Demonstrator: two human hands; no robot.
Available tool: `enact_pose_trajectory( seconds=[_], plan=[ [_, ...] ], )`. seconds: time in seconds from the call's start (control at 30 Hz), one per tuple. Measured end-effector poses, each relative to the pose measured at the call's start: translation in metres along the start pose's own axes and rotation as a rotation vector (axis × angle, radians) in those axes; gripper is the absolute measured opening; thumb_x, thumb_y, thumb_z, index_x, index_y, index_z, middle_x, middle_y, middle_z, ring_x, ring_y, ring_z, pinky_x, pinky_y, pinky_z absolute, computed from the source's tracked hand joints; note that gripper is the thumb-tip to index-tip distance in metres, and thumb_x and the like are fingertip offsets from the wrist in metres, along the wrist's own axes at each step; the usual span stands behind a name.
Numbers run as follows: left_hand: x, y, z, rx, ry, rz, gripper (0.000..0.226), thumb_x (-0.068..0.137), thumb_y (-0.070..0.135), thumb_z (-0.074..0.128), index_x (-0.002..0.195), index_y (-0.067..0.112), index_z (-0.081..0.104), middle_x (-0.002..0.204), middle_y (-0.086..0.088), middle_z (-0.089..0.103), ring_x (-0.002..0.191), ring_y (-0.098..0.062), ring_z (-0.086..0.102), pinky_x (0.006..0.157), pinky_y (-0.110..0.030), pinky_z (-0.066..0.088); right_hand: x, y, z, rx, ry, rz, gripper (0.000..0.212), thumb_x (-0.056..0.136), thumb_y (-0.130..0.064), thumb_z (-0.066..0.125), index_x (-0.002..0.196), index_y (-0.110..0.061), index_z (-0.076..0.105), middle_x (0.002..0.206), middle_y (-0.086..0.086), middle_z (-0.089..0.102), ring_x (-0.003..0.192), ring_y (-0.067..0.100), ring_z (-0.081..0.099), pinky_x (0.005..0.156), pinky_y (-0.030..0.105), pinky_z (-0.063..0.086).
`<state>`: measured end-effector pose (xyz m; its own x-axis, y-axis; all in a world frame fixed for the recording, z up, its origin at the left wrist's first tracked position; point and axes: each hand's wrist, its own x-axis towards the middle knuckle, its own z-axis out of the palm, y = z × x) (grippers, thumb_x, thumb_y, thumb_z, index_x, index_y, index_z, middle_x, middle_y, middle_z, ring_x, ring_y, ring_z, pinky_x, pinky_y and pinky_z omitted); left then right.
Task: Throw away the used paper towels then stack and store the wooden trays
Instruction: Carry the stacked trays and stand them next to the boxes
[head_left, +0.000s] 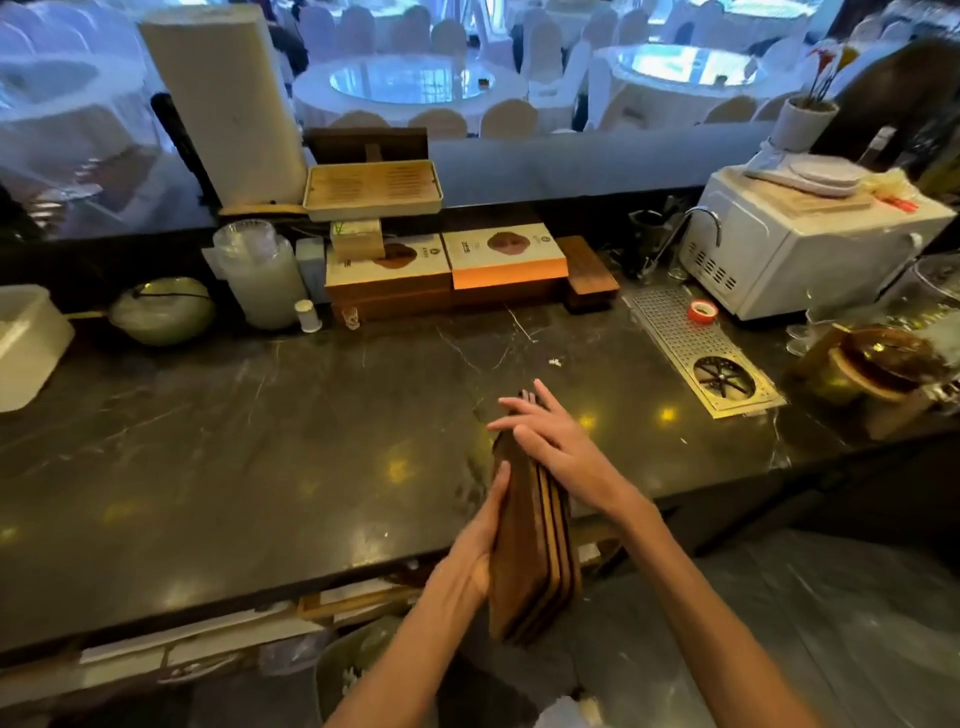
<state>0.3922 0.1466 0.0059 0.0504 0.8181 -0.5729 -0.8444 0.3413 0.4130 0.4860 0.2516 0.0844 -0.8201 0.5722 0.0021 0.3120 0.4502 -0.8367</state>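
Note:
A stack of several dark wooden trays (535, 551) is held on edge over the front edge of the black marble counter (260, 441). My left hand (475, 545) presses flat against the stack's left face. My right hand (545, 436) lies over its top far end, fingers spread across the edges. Below the counter, a grey bin (358, 670) shows white crumpled paper inside. A tiny white scrap (556, 362) lies on the counter beyond the hands.
At the back stand a tall paper towel roll (223, 104), a bamboo tray (371, 189) on boxes (447, 265), a plastic jar (260, 275) and a green bowl (163, 309). A white microwave (800, 244), metal drain grate (696, 348) and red tape roll (702, 312) sit right.

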Motion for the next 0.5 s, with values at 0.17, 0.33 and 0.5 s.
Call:
enact_pose_trajectory(
  seconds=[0.17, 0.33, 0.5],
  plan=[
    [0.053, 0.012, 0.039, 0.179, 0.116, 0.104, 0.057, 0.065, 0.047, 0.086, 0.112, 0.017, 0.072, 0.117, -0.022, 0.07, 0.107, -0.038, 0.068, 0.085, -0.054, 0.056, -0.044, 0.043, -0.045, 0.251, -0.091, 0.027, 0.054, 0.089, -0.054, 0.056, 0.138, -0.058, 0.035, 0.156, -0.036, -0.005, 0.145, -0.007, -0.015, 0.118, 0.034, 0.009],
    [0.106, 0.014, 0.109, 0.59, 0.323, 0.33, 0.089, 0.053, 0.063, 0.084, 0.127, 0.028, 0.048, 0.114, -0.001, 0.068, 0.098, -0.019, 0.07, 0.07, -0.034, 0.06, -0.055, 0.096, -0.094, 0.643, 0.148, 0.423, 0.104, 0.079, -0.048, 0.073, 0.148, -0.052, -0.006, 0.147, -0.007, 0.033, 0.126, 0.016, 0.049, 0.098, 0.037, 0.05],
    [0.159, -0.002, 0.157, 0.677, 0.404, 0.417, 0.086, 0.057, 0.065, 0.078, 0.127, 0.031, 0.043, 0.114, 0.005, 0.061, 0.098, -0.011, 0.064, 0.069, -0.027, 0.053, -0.05, 0.16, -0.135, 0.805, 0.204, 0.538, 0.075, 0.072, -0.051, 0.079, 0.135, -0.029, 0.044, 0.12, 0.001, 0.068, 0.1, 0.014, 0.071, 0.079, 0.031, 0.06]
  ],
)
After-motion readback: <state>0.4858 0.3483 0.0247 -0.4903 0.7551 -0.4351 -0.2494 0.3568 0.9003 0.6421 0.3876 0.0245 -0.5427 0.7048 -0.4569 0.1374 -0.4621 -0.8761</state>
